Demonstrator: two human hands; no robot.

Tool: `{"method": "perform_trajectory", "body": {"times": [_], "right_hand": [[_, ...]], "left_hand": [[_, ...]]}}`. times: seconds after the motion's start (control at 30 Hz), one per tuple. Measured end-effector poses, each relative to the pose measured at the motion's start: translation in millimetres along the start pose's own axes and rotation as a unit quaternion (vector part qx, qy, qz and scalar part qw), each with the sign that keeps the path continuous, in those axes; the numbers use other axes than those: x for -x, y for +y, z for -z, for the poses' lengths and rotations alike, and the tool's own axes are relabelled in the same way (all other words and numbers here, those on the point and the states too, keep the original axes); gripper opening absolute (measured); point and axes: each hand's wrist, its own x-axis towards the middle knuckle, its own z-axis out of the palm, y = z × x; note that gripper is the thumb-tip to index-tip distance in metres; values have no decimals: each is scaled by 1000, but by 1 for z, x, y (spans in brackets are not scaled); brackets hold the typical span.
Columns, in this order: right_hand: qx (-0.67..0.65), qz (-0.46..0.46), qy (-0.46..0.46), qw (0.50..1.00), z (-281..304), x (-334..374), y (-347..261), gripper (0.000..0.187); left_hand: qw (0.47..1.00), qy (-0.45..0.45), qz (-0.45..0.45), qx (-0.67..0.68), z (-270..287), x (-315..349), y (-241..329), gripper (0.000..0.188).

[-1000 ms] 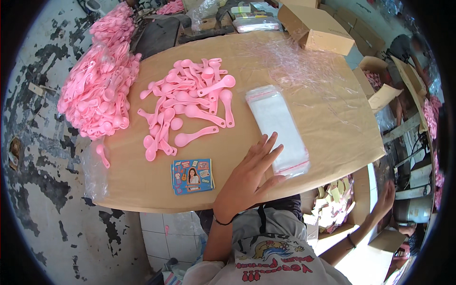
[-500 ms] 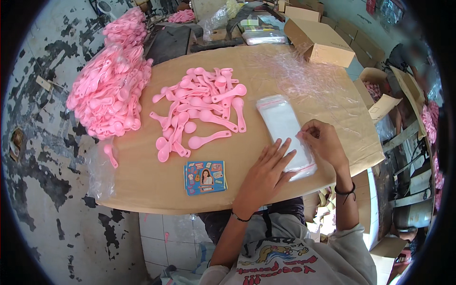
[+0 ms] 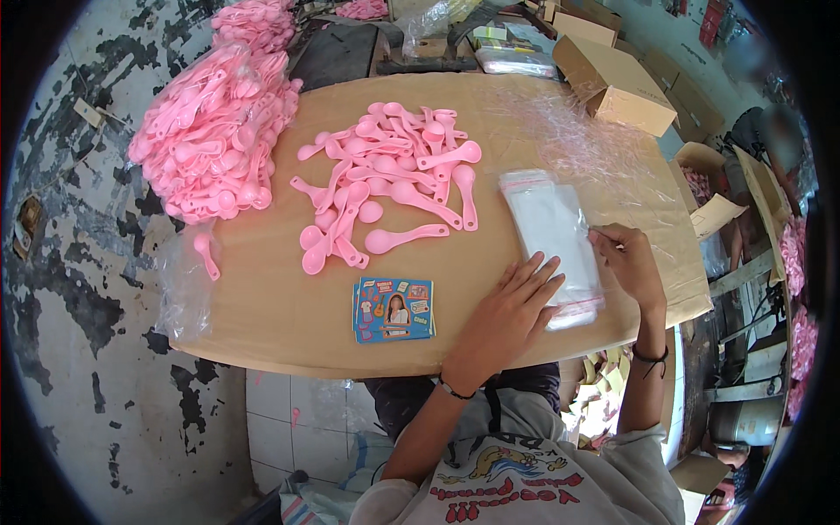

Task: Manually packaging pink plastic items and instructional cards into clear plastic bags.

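Observation:
A stack of clear plastic bags [image 3: 531, 210] lies at the right of the table, with pinkish strips at its ends. My left hand [image 3: 500, 328] rests with outstretched fingers on the lower left part of the stack. At the stack's right edge, my right hand [image 3: 632, 262] pinches the side of a single plastic bag [image 3: 573, 210], which lies askew over the others. Left of my left hand sits a small pile of blue printed cards [image 3: 394, 311]. Beyond the cards, many loose pink plastic spoons [image 3: 394, 166] are heaped on the brown paper cover.
A tall mound of bagged pink spoons [image 3: 214, 131] stands at the far left. One spoon [image 3: 206, 255] lies on crumpled plastic near the left edge. Clear wrap [image 3: 569, 131] and a cardboard box [image 3: 617, 83] occupy the back right. Another person [image 3: 761, 144] is beyond the right side.
My right hand has moved rightward from the stack, drawing the top bag slightly aside. My left hand stays on the stack. The whole view has shifted a little.

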Motion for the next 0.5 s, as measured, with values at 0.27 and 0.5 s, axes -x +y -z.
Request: {"method": "perform_trajectory", "body": {"times": [0.27,0.5], "right_hand": [[-100,28,137,985,17,-6,-10,22],[-160,89,4,983,19,12,-114,19]], "left_hand": [[999,7,-8,-52,0,2,3,38],[957,85,-17,277,20,7,4,75]]}}
